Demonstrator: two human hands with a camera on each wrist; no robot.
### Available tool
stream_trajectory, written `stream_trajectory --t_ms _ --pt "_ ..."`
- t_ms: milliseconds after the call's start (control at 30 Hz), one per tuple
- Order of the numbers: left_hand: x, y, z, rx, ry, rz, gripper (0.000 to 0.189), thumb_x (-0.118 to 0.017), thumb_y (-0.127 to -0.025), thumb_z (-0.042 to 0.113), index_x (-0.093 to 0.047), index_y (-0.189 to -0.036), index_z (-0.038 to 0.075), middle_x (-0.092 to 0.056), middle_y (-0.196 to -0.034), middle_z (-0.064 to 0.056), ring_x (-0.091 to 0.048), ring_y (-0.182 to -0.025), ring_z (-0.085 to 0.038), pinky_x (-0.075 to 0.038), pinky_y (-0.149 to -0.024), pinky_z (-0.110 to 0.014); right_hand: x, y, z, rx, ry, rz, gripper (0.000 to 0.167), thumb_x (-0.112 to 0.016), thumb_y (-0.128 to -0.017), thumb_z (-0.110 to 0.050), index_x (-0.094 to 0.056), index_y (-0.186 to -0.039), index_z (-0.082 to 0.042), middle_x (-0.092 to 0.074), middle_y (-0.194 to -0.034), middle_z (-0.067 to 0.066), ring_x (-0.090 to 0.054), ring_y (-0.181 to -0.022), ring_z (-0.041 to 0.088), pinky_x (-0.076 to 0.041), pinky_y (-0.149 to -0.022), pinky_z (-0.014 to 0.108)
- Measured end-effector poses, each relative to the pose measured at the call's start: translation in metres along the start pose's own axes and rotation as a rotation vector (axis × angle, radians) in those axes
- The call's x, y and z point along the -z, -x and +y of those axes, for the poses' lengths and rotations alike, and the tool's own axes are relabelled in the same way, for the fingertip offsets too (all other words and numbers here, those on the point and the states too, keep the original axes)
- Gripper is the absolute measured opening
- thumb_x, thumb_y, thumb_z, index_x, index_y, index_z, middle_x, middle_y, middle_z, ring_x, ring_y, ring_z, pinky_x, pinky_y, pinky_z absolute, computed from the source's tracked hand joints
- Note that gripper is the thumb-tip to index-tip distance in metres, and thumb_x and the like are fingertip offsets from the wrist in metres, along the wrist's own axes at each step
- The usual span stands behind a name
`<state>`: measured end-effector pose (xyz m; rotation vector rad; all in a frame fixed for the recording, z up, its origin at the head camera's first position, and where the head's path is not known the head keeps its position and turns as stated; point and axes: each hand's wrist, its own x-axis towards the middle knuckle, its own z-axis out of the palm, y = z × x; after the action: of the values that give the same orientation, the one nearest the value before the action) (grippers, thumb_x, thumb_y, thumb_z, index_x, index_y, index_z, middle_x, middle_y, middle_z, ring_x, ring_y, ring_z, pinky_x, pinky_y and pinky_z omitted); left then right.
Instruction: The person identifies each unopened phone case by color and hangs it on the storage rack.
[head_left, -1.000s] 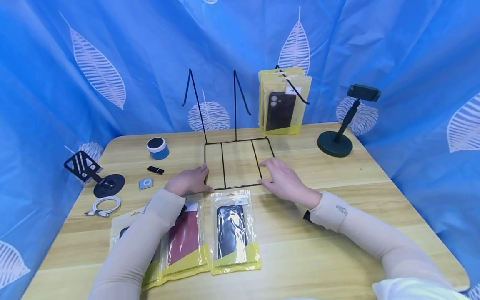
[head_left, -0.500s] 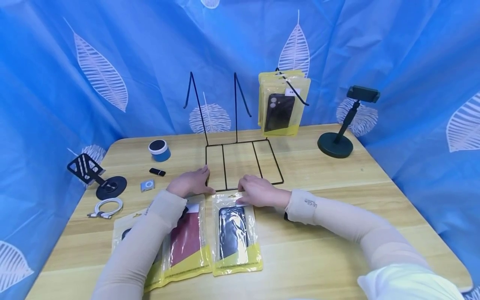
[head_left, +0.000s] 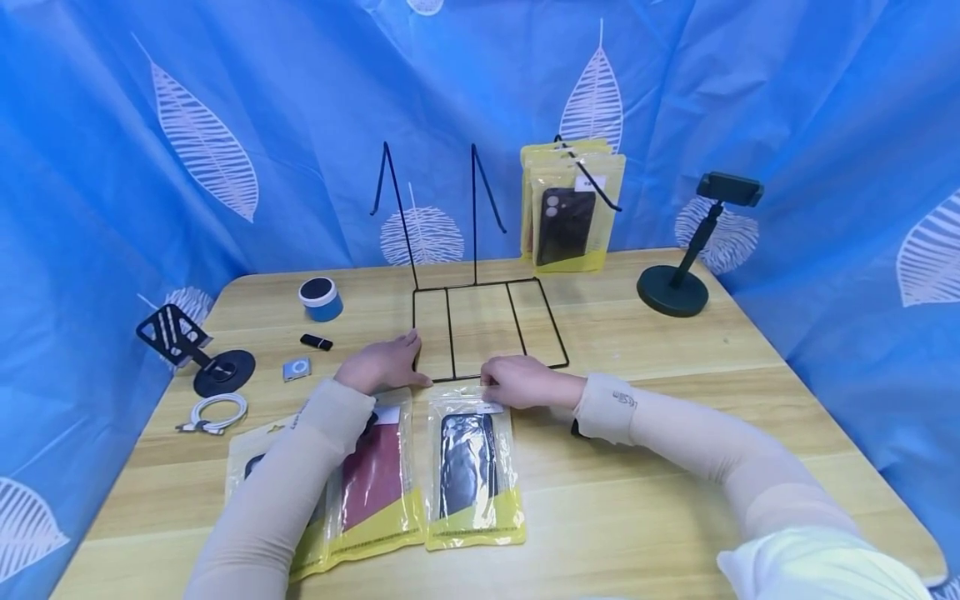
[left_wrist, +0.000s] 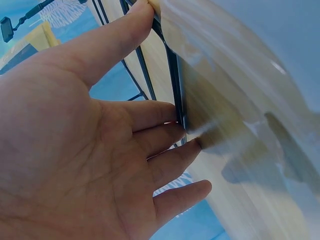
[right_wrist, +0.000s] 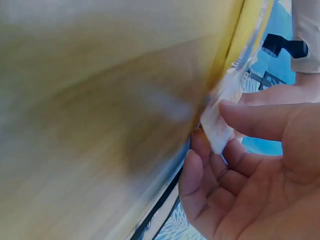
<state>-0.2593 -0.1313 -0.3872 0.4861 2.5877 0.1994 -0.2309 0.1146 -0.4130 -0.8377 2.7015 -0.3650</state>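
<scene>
My left hand (head_left: 385,364) rests at the near left corner of a black wire display rack (head_left: 452,333). Its thumb and fairly straight fingertips touch the rack's wire in the left wrist view. With curled fingers, my right hand (head_left: 528,382) pinches the top right edge of a clear and yellow bag with a dark phone case (head_left: 468,458). Thumb and fingers meet around that edge (right_wrist: 220,120) in the right wrist view. Beside it lies a bagged dark red phone case (head_left: 372,479); another bagged case is partly hidden under my left sleeve.
Several bagged phone cases (head_left: 567,225) hang on the rack's right hook. A dark green phone stand (head_left: 672,290) is at right. On the left are a black stand (head_left: 223,372), white cable (head_left: 219,410), blue round jar (head_left: 322,300), black stick (head_left: 317,342) and small square player (head_left: 297,369).
My right hand has left the rack's right side, moved left and toward me, and taken hold of the dark case's bag by its top edge. My left hand stays at the rack's corner.
</scene>
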Motion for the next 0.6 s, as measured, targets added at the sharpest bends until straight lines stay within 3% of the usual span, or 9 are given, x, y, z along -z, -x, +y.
stream_trajectory --t_ms 167,267,433,600 --pt "-0.001 -0.001 -0.001 -0.005 0.001 0.001 0.092 -0.059 -0.095 0.051 -0.014 -0.158 0.001 -0.005 -0.167 -0.015 -0.013 -0.153 -0.036 -0.019 -0.124 -0.052 0.011 0.014 0.002 0.027 -0.075 0.039 0.009 -0.063 -0.097 -0.027 -0.066 -0.095 -0.018 -0.069 -0.087 -0.007 -0.058 -0.071 0.007 -0.054 -0.076 0.032" --pt "-0.002 -0.002 -0.002 0.000 0.002 0.001 0.092 -0.060 -0.095 0.051 -0.014 -0.158 0.002 -0.005 -0.167 -0.015 -0.013 -0.153 -0.035 -0.019 -0.124 -0.051 0.019 0.024 0.006 0.048 -0.132 0.109 0.011 -0.061 -0.099 -0.028 -0.066 -0.100 -0.018 -0.070 -0.088 -0.009 -0.060 -0.072 0.004 -0.055 -0.076 0.030" --pt "-0.002 -0.005 -0.002 0.015 -0.002 0.004 0.091 -0.060 -0.095 0.051 -0.015 -0.158 0.003 -0.006 -0.167 -0.014 -0.013 -0.154 -0.034 -0.020 -0.124 -0.051 0.040 0.047 0.007 0.110 -0.276 0.265 0.009 -0.063 -0.099 -0.029 -0.067 -0.100 -0.021 -0.068 -0.081 -0.011 -0.060 -0.068 0.004 -0.053 -0.064 0.026" --pt "-0.002 -0.006 -0.001 0.016 -0.010 0.001 0.091 -0.060 -0.096 0.051 -0.015 -0.158 0.002 -0.007 -0.167 -0.015 -0.014 -0.153 -0.035 -0.022 -0.124 -0.052 0.064 0.067 0.001 0.266 -0.391 0.408 0.007 -0.066 -0.096 -0.019 -0.071 -0.101 -0.017 -0.071 -0.084 -0.005 -0.053 -0.056 0.006 -0.047 -0.051 0.024"
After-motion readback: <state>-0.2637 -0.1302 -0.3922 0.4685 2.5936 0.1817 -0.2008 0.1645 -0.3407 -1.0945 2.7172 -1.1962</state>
